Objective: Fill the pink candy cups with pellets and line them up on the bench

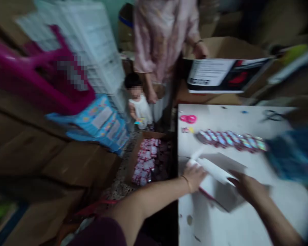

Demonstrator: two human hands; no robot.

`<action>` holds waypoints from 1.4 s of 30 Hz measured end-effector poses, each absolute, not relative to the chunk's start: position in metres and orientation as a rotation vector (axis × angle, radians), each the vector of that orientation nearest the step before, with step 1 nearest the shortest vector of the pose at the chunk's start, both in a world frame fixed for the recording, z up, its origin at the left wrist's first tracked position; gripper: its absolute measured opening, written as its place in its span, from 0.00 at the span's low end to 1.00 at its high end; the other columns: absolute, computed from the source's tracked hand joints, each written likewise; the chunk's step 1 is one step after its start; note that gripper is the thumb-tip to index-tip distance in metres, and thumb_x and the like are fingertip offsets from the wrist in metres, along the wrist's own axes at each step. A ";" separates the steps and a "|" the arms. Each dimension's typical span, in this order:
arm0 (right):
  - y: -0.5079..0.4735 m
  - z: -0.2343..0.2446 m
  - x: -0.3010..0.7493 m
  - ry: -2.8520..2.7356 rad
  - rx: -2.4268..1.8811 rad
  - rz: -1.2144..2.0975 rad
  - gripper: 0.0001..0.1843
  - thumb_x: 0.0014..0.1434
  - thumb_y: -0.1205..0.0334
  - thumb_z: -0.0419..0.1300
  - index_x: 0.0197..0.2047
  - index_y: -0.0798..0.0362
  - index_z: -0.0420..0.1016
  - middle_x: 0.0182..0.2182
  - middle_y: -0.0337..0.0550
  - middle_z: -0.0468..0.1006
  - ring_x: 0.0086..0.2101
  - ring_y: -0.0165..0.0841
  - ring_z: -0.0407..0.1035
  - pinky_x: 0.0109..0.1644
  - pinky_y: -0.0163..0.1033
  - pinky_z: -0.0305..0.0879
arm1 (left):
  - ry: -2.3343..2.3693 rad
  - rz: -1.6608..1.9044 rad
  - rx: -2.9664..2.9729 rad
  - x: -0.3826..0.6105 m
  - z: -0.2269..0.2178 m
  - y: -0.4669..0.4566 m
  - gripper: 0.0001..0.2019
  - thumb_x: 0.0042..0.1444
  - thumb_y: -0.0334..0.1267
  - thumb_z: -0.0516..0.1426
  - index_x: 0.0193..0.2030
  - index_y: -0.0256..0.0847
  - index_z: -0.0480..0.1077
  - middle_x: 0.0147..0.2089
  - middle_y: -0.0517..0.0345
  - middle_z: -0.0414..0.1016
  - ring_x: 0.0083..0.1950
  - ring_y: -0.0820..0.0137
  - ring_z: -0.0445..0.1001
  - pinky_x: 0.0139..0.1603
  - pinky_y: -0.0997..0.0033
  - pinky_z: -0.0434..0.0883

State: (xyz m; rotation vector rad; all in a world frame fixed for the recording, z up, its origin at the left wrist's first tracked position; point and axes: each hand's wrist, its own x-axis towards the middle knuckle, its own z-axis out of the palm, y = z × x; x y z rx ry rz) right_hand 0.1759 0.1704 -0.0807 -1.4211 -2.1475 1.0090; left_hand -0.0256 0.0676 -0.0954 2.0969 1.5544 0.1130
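Note:
A white cardboard box (229, 194) with its top open and its flaps up lies tilted on the white table. My left hand (195, 176) is closed on its left end, fingers over the edge by a raised flap. On the other side, my right hand (248, 186) grips the box's right edge with its fingertips; motion smears it a little. Just beyond the box runs a row of several small shiny packed items (232, 140), set close side by side. What is inside the box is too blurred to tell.
On the table (279, 218) are scissors (271, 116), a pink object (188, 118) and blue plastic (292, 155). A carton (136, 153) of small red-and-white packs stands on the floor. Two people (164, 41) are beyond, one beside a large carton (218, 77). Stacked cartons (82, 164) line the left.

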 end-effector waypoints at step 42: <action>0.122 -0.151 0.176 -1.507 -1.883 0.896 0.19 0.48 0.48 0.56 0.39 0.52 0.71 0.35 0.41 0.74 0.34 0.34 0.67 0.37 0.37 0.62 | 1.714 0.988 2.102 -0.062 -0.072 0.057 0.35 0.55 0.40 0.52 0.65 0.39 0.38 0.63 0.43 0.52 0.64 0.61 0.52 0.61 0.57 0.57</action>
